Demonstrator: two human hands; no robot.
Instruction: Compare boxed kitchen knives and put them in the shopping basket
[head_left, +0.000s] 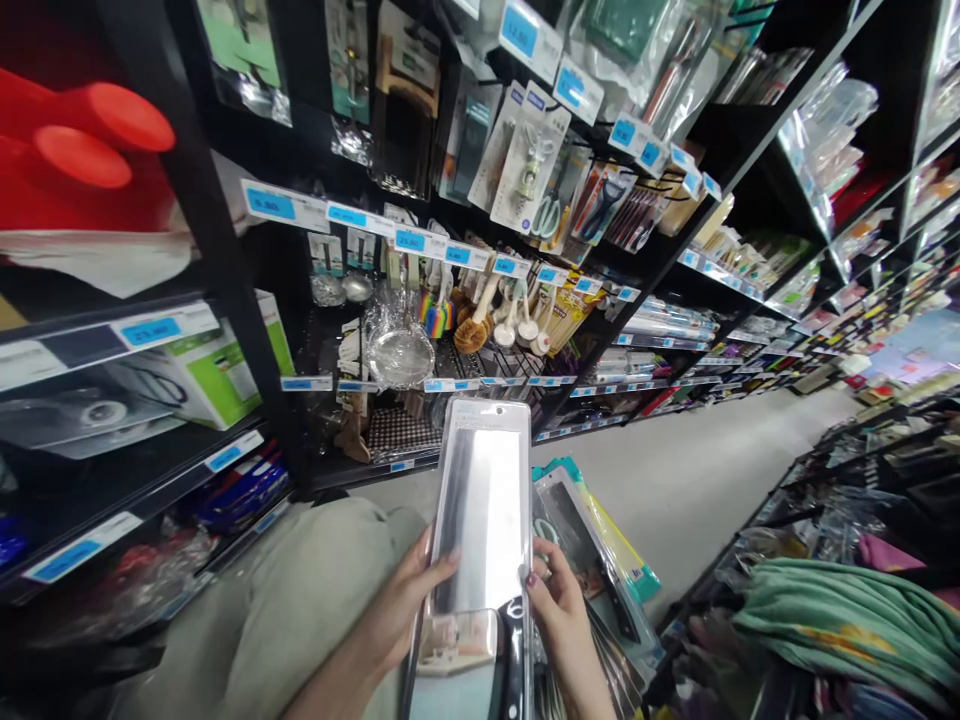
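A packaged kitchen knife (480,520) with a broad shiny blade and a black handle is held upright in front of me, in a clear plastic blister pack. My left hand (409,600) grips the pack's left edge, its thumb on the front. On the other side my right hand (559,600) pinches the right edge near the handle, thumb in front and fingers curled. Just beyond the right hand lies a pile of other packs, among them another packaged knife (585,550) and a teal and yellow package (622,540). Their lower parts are partly hidden by my right hand.
A dark shelf rack with blue price tags (420,240) stands ahead, hung with packaged scissors (531,160), strainers (401,350) and brushes (474,325). Red goods (82,150) fill the left shelf. Green cloth (847,620) lies at the right. The grey aisle floor (690,470) runs away to the right.
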